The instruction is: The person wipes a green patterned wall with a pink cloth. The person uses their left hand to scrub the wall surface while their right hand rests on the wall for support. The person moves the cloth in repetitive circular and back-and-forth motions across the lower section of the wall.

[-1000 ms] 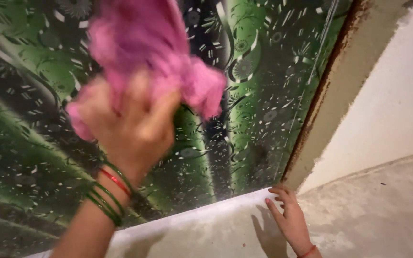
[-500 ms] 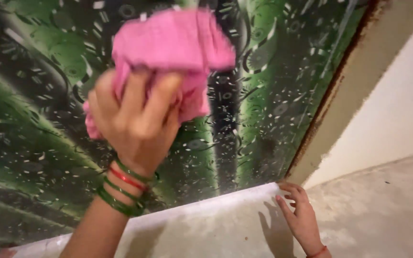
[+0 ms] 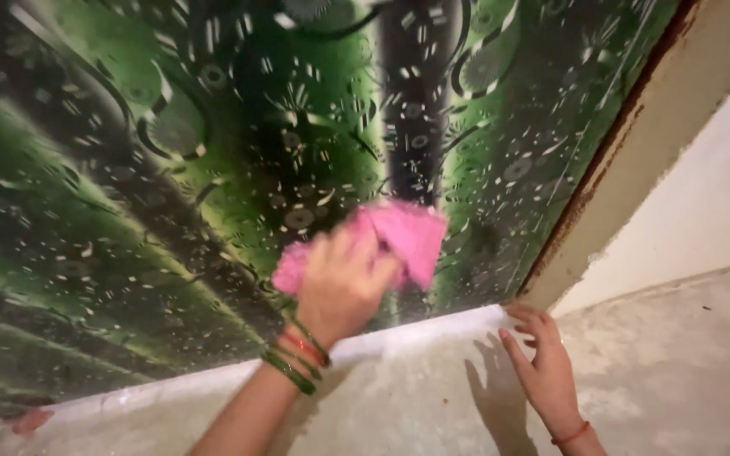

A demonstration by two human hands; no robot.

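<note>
Fingers of the left hand [image 3: 341,285] are clenched around a pink cloth [image 3: 399,235]. The hand pushes the cloth flat against a green panel [image 3: 128,169] with dark swirls and white dots on it. The cloth sits low on the panel, just above a pale ledge [image 3: 433,333]. It looks held in a bunch so the hand can press hard and rub.

Most of the cloth pokes out past the fingers, up and to the right. Its long way runs from lower left to upper right, with the loose end near the dark stripe in the panel.

Green and red bangles [image 3: 297,355] ring the left wrist.

The right hand [image 3: 542,367] holds nothing. Its fingers are spread and released, with the tips resting on the ledge by the panel's corner, near a rusty frame [image 3: 601,169]. It seems to be there to keep the person steady. A thin red thread [image 3: 569,435] is on that wrist.
</note>
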